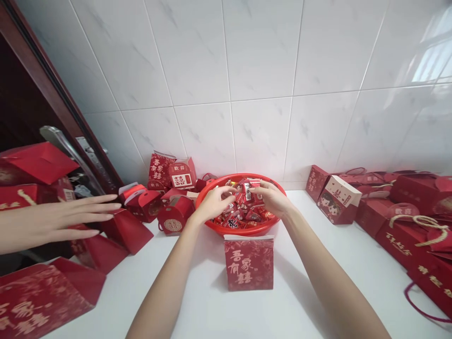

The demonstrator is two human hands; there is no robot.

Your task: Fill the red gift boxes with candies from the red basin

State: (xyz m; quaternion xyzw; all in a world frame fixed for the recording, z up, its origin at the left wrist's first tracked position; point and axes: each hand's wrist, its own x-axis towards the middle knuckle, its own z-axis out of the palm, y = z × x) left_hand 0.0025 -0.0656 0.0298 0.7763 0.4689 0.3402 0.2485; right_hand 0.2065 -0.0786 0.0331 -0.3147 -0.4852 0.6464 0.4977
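Observation:
Both of my hands reach into a red plastic basin (226, 232) heaped with small candies (233, 222) in red wrappers. My left hand (214, 202) is curled at the basin's left side, its thumb and fingers closing on wrapped candy near the middle of the heap. Opposite it, my right hand (273, 197) pinches wrapped candy, its fingertips partly hidden. Between the two sets of fingertips a red and white wrapped candy (247, 190) stands up from the pile. Just in front of the basin, between my forearms, a red paper gift box (250, 263) with pale lettering stands upright on the white tabletop (226, 315).
Another person's hand (81, 217) extends from the left over open red boxes (129, 228). Small red boxes (173, 219) cluster left of the basin. Right, a box with cartoon figures (337, 202) stands beside rows of red boxes with rope handles (395, 235). A tiled wall (261, 136) rises behind.

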